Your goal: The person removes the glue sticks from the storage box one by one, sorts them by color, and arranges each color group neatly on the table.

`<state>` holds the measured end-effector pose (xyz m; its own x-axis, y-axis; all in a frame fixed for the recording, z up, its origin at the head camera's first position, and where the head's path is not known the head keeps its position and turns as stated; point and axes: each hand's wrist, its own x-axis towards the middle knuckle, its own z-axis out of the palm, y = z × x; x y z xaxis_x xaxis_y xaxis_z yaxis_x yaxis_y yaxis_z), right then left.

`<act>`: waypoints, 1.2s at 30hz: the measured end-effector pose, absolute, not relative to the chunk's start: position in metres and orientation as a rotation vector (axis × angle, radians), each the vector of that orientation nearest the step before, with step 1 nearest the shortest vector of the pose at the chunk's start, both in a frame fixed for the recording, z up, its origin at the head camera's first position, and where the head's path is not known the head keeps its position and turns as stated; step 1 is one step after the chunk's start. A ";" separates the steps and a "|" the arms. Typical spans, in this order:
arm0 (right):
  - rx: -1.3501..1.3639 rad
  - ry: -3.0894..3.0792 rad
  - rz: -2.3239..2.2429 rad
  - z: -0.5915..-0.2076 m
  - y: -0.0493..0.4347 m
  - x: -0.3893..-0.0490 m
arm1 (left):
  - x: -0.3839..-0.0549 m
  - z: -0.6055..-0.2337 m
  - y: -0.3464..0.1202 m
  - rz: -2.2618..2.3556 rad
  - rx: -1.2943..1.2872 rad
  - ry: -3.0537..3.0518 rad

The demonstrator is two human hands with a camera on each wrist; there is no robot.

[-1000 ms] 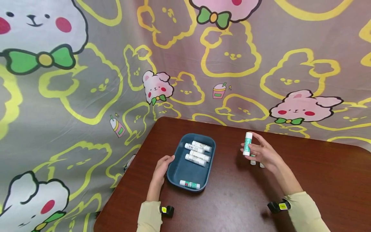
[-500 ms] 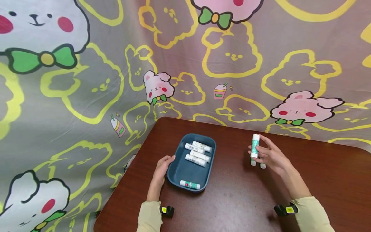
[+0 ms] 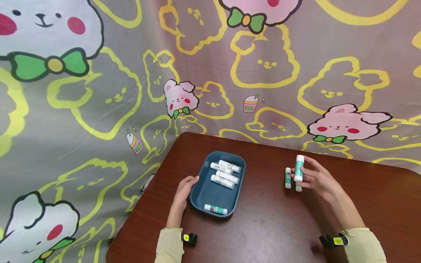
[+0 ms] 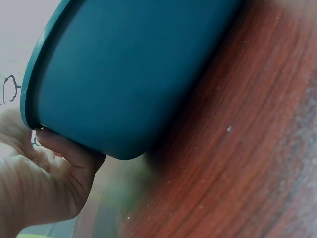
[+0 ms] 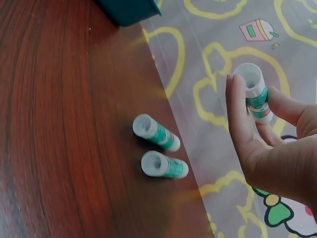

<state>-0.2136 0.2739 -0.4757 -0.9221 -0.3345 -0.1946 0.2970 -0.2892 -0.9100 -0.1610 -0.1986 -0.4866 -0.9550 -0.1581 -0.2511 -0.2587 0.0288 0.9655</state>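
Observation:
My left hand (image 3: 185, 190) grips the left rim of a blue plastic tray (image 3: 210, 195), thumb at the edge and fingers against its outer wall in the left wrist view. Inside the tray, several white glue sticks (image 3: 224, 177) lie grouped toward the far end, and one green-labelled glue stick (image 3: 215, 209) lies at the near end. Over the table to the right, my right hand (image 3: 323, 182) holds a white and green glue stick (image 3: 299, 168) between thumb and fingers. Just beyond it on the table are two more glue sticks (image 5: 156, 133), side by side; the hand partly hides one in the head view.
The brown wooden table (image 3: 260, 226) carries the tray at its left part. A curtain (image 3: 273, 54) printed with cartoon animals hangs along the table's back and left edges. Both wrists wear small black cameras.
My right hand has moved to the right and slightly nearer with the glue stick, so the glue sticks on the table show more. My left hand and the tray have stayed put.

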 end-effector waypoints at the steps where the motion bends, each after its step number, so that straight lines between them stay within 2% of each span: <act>1: -0.054 1.579 -2.249 -0.476 0.276 -0.213 | -0.161 -0.487 -0.198 2.089 -0.448 2.200; 14: -0.019 1.647 -2.243 -0.482 0.305 -0.207 | -0.161 -0.487 -0.198 2.079 -0.449 2.215; 36: 0.077 1.683 -2.173 -0.498 0.327 -0.207 | -0.160 -0.484 -0.198 2.097 -0.445 2.198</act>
